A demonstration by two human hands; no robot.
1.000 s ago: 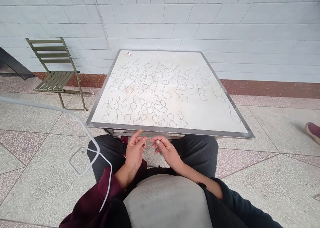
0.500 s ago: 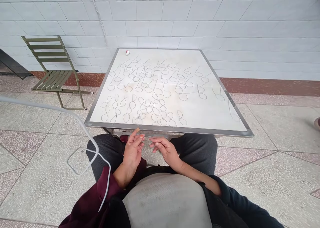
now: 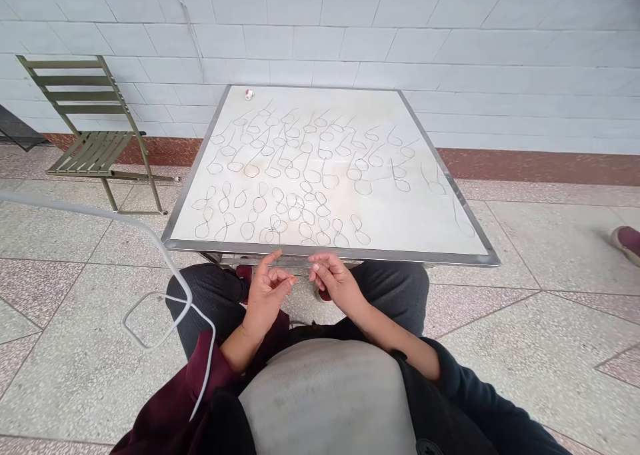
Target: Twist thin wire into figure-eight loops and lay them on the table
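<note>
My left hand [image 3: 270, 288] hovers above my lap just in front of the table's near edge. Its thumb presses against a fingertip while the index finger, with a tan wrap on its tip, points outward. Facing it across a small gap is my right hand [image 3: 335, 283], thumb and fingers pinched together. Whatever lies in either pinch is too thin to make out. Beyond both hands, several thin wire pieces lie on the white table top [image 3: 425, 225]. Those nearer me are figure-eight wire loops [image 3: 359, 230]; farther back are single wire loops with straight tails [image 3: 363, 186].
A slatted folding chair [image 3: 90, 152] stands left of the table. A grey-white cable [image 3: 170, 262] curves past my left arm. At the table's far left corner sits a small white-and-red object [image 3: 249, 95]. Someone's shoe [image 3: 627, 243] shows at the right edge.
My left index finger has spread away from the thumb, and both hands have shifted slightly. The view has turned a little to the right, bringing more of the shoe in.
</note>
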